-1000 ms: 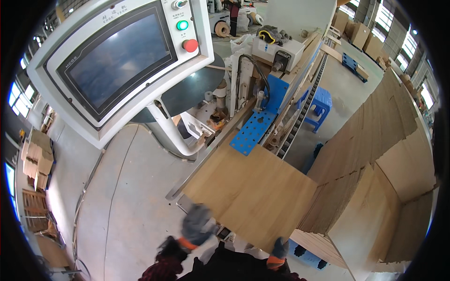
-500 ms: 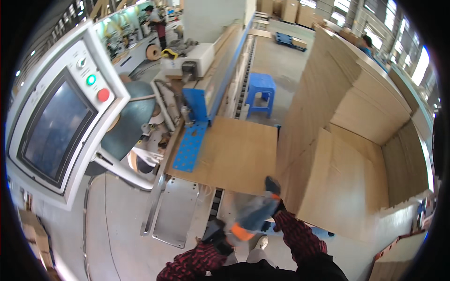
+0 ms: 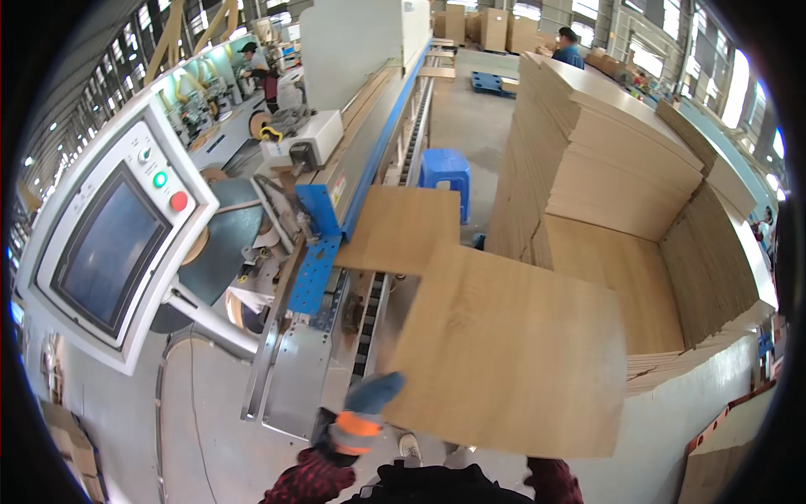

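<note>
Machine bed [image 3: 295, 382]: metal plate at near end, wood-grain panel [image 3: 401, 228] flat farther up, beside blue perforated bracket [image 3: 316, 277]. Grey floor [image 3: 231, 395]: blue stool [image 3: 445, 172] near bed, blue pallet [image 3: 485, 83] well beyond.

The control panel [image 3: 109, 235] stands at the left, with the machine [image 3: 369, 139] to its right and one board [image 3: 399, 223] lying on the machine, before the stool [image 3: 442, 172]. A nearer board [image 3: 512, 353] lies before the person, the left hand [image 3: 374, 395] at its left edge and the right hand hidden behind it. Board stacks [image 3: 621, 193] stand to the right, beyond the nearer board.
</note>
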A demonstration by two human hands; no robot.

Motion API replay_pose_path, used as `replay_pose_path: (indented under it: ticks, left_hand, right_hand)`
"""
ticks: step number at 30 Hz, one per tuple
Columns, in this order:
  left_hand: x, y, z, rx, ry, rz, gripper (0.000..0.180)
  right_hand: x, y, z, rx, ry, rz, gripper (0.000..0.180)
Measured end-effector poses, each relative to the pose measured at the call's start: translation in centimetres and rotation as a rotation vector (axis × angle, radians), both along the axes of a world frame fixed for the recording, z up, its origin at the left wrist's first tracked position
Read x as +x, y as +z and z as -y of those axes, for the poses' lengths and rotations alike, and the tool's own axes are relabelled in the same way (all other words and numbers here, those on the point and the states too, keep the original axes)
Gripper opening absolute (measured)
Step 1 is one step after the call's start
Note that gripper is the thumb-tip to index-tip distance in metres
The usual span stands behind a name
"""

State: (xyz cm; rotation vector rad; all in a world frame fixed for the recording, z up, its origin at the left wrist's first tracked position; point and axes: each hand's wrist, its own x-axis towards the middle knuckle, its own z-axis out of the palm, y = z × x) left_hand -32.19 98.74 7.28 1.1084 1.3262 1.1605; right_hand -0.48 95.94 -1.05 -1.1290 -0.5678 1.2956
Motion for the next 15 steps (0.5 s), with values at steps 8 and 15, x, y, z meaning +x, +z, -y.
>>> replay_pose_path:
  ticks: [8,15]
  left_hand:
    - [-9.7,-5.1,8.9,-0.390,0.255,-0.004,0.020]
    - [-14.1,-3.9,12.4,-0.370,0.399,-0.503,0.042]
  right_hand:
    - [5.7,10.6,1.7,-0.112,0.283,0.363,0.047]
    - [-3.0,3.7,-0.5,-0.222,0.434,0.152,0.025]
